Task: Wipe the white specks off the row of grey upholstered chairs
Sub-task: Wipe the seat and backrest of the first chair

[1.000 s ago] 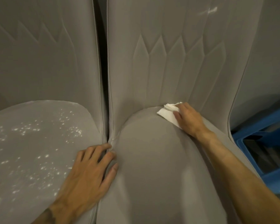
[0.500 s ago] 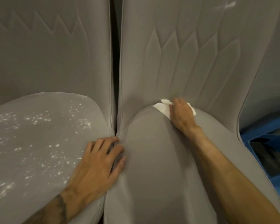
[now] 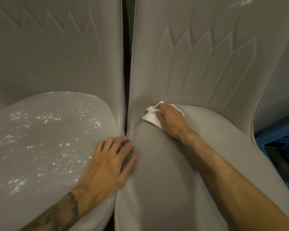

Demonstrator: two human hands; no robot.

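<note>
- Right hand (image 3: 169, 120): bent fingers are bunching and pressing a white cloth (image 3: 149, 116) into the crease where the right chair seat (image 3: 173, 189) is meeting its backrest (image 3: 198, 64). Judged purpose: this is where specks would be lodging, so the cloth is being driven deep, not skimmed.
- White cloth: it is lying mostly under the palm, with a crumpled edge showing just ahead of the fingertips, at the crease's inner end.
- Right chair seat: around and behind the grip it is looking free of specks, so this seat is likely nearing done.
- Left hand (image 3: 107, 164): it is holding nothing, with fingers spread and resting across the seam between the two seats, well back from the grip, probably bracing the body's lean.
- Gap (image 3: 126, 64) between the backrests: it is lying just beside the cloth, ending the stroke on that side. Open room is running the other way along the crease.
- Left chair seat (image 3: 23, 164): beyond the bracing hand, it is carrying scattered white specks (image 3: 45, 119), not yet wiped.
- Blue crate (image 3: 277, 135): it is sitting past the right chair's outer edge, clear of the wiping.
</note>
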